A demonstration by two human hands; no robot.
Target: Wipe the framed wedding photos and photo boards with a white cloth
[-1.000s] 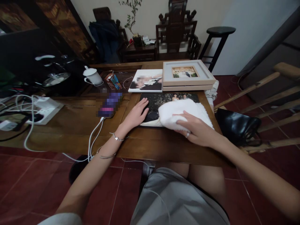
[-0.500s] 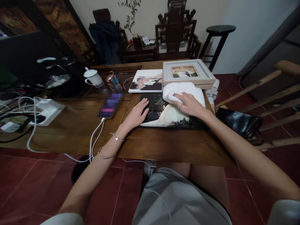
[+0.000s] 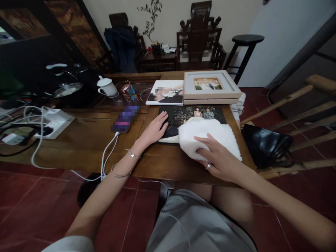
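Observation:
A dark photo panel [image 3: 177,117] with two people pictured on it lies flat near the table's front edge. My left hand [image 3: 156,128] rests on its left edge, fingers stretched out. My right hand [image 3: 214,155] grips a bunched white fluffy cloth [image 3: 207,131], which lies over the lower right part of the panel and hides it there. Behind the panel lie a white-edged photo board [image 3: 165,92] and, to its right, a light wooden picture frame [image 3: 210,96].
To the left on the table [image 3: 86,150] are a phone [image 3: 126,118] with white cables, a lidded cup [image 3: 107,86], a small carton [image 3: 130,92] and a power strip [image 3: 56,124]. A black bag [image 3: 266,145] and a wooden chair [image 3: 301,131] stand at the right.
My right hand has pulled the white cloth toward me, from the panel's upper right to its lower right, baring the pictured people. My left hand has stayed in place.

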